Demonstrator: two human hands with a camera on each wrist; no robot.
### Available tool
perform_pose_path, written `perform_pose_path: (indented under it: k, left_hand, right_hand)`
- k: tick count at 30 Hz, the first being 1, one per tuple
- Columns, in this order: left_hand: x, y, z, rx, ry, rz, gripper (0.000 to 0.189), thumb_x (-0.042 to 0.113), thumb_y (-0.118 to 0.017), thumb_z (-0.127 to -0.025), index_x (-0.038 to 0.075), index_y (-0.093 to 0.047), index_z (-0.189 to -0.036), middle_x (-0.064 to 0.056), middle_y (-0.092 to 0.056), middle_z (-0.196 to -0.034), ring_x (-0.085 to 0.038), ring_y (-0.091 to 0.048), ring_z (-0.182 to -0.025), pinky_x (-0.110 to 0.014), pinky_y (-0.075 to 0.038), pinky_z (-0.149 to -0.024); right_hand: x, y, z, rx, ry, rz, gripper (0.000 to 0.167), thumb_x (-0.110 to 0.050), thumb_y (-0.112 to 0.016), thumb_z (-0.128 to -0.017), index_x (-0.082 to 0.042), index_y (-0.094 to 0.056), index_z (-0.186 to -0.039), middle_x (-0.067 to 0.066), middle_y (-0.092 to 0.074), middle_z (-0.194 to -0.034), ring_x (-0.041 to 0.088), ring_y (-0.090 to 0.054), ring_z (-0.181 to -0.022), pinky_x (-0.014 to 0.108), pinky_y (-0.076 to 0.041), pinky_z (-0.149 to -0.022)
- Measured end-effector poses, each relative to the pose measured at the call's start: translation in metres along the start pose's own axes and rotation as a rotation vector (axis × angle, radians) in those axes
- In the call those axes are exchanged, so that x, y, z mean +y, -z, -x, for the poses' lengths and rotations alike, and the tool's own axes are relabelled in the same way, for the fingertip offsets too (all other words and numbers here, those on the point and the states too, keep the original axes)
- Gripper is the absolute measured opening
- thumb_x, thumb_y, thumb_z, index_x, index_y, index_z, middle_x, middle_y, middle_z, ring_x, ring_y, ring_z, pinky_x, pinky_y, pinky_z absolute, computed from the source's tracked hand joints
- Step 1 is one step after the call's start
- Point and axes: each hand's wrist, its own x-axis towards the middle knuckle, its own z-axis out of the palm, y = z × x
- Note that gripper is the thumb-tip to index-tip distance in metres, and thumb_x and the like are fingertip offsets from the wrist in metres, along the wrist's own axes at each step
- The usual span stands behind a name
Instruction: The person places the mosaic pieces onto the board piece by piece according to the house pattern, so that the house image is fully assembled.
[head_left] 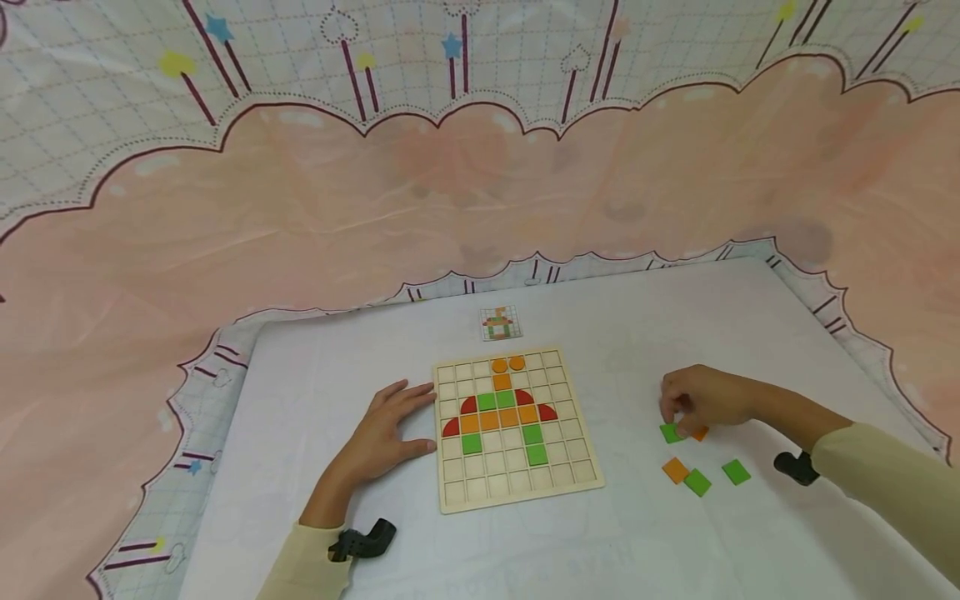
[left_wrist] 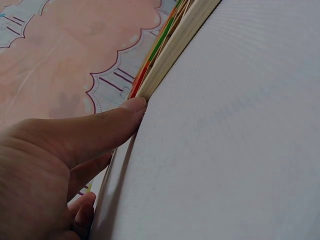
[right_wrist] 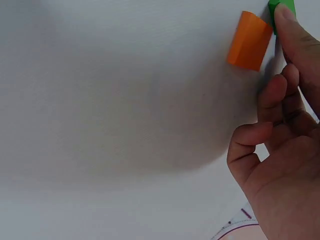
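Observation:
In the head view a wooden grid board point(head_left: 487, 492) lies mid-table, bearing orange, green and red pieces in a stepped figure topped by two orange discs. My left hand point(head_left: 381, 435) rests at its left side, fingers extended; the left wrist view has the thumb point(left_wrist: 127, 112) against the board's edge point(left_wrist: 170, 50). To the right, my right hand point(head_left: 705, 396) pinches a green square tile point(head_left: 670, 433) with curled fingers. An orange tile point(right_wrist: 250, 42) lies right beside that green one, partly under the hand in the head view.
Nearer the front right lie another orange tile point(head_left: 675, 470) and two green tiles, one point(head_left: 697, 482) beside it and one point(head_left: 736, 472) apart. Behind the board sits a small pattern card point(head_left: 500, 323). A white sheet point(head_left: 360, 350) covers the table.

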Motion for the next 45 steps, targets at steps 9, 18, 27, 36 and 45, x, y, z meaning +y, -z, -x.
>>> perform_pose_path:
  k: [9, 18, 27, 36, 45]
  left_hand:
    - [0.001, 0.001, 0.000, 0.002, -0.010, -0.009, 0.074, 0.030, -0.088, -0.080, 0.018, -0.058, -0.146, 0.005, -0.045, -0.160, -0.032, -0.018, -0.156, -0.067, -0.026, -0.121]
    - [-0.001, 0.001, 0.001, 0.006, -0.018, -0.008, 0.074, 0.029, -0.088, -0.080, 0.018, -0.057, -0.146, 0.004, -0.045, -0.160, -0.032, -0.018, -0.157, -0.067, -0.025, -0.121]
    - [-0.005, -0.001, -0.001, 0.008, -0.026, -0.008, 0.075, 0.031, -0.088, -0.080, 0.020, -0.057, -0.147, 0.006, -0.045, -0.160, -0.031, -0.018, -0.157, -0.066, -0.025, -0.121]
    - [-0.006, -0.001, -0.001, 0.010, -0.035, -0.006, 0.074, 0.030, -0.088, -0.080, 0.018, -0.058, -0.146, 0.006, -0.045, -0.160, -0.031, -0.018, -0.157, -0.066, -0.025, -0.121]
    - [-0.006, 0.001, -0.001, 0.007, -0.045, 0.019, 0.074, 0.029, -0.088, -0.079, 0.017, -0.058, -0.146, 0.005, -0.046, -0.160, -0.032, -0.019, -0.156, -0.066, -0.024, -0.122]
  right_hand:
    - [-0.012, 0.001, -0.025, -0.051, -0.052, 0.004, 0.011, -0.016, -0.079, -0.089, -0.020, -0.069, -0.088, -0.009, -0.057, -0.080, 0.008, -0.052, -0.080, 0.020, -0.048, -0.069]
    - [-0.050, -0.006, -0.079, -0.056, 0.045, -0.094, 0.008, -0.020, -0.081, -0.087, -0.018, -0.074, -0.088, -0.007, -0.064, -0.085, 0.013, -0.056, -0.083, 0.022, -0.048, -0.074]
    - [-0.108, -0.027, -0.129, -0.120, 0.028, -0.144, 0.008, -0.020, -0.082, -0.086, -0.020, -0.075, -0.082, -0.004, -0.063, -0.080, 0.015, -0.055, -0.080, 0.026, -0.045, -0.072]
    - [-0.151, -0.048, -0.157, -0.148, 0.062, -0.163, 0.013, -0.019, -0.084, -0.085, -0.022, -0.077, -0.075, -0.007, -0.065, -0.070, 0.010, -0.053, -0.070, 0.025, -0.044, -0.064]
    - [-0.174, -0.064, -0.174, -0.140, 0.105, -0.144, 0.014, -0.016, -0.084, -0.084, -0.021, -0.078, -0.072, -0.009, -0.067, -0.065, 0.006, -0.053, -0.064, 0.021, -0.043, -0.058]
